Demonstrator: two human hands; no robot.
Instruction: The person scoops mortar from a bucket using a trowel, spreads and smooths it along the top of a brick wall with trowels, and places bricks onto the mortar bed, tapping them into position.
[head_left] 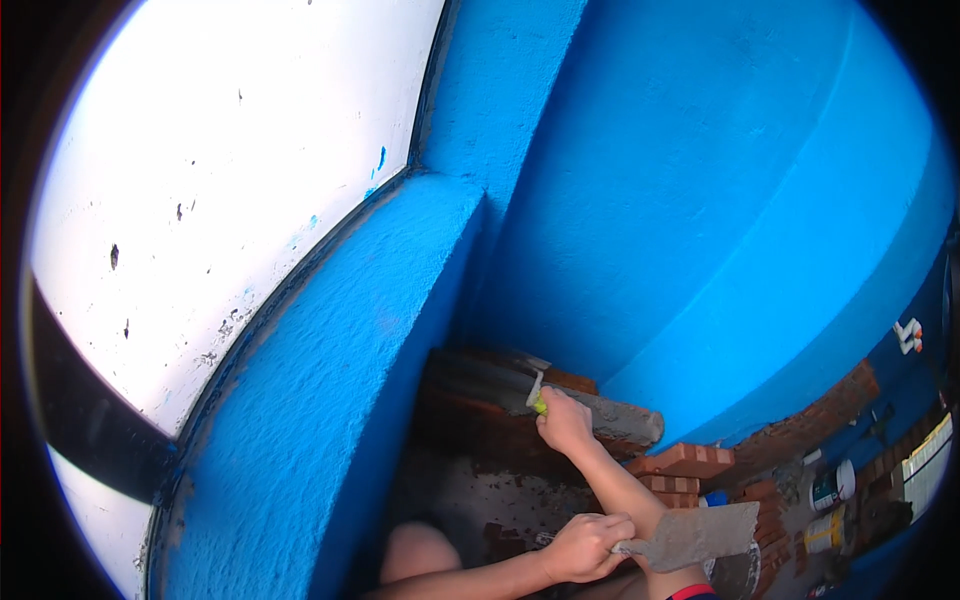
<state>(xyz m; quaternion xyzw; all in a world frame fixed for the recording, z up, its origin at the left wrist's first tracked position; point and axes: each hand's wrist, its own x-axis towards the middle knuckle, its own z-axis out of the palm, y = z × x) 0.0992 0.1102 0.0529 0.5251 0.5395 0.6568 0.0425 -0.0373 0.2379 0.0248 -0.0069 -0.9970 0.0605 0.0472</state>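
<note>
My left hand (590, 547) is closed around the handle of a trowel with a broad blade (705, 535). The blade is grey with cement and crosses in front of my right forearm. Farther forward, my right hand (566, 418) grips the yellow-green handle of a smaller trowel (539, 397), whose pale metal shank shows above the fingers. That trowel is at a low brick ledge (630, 420) topped with grey mortar, in the corner below the blue wall. Its blade is hard to make out against the mortar.
Blue walls (680, 200) rise ahead; a blue sill (330, 310) and white panel (250, 130) stand at left. Stacked bricks (685, 460), a white bucket (833, 485) and a yellow container (823, 533) sit at right. My knee (420, 550) is below.
</note>
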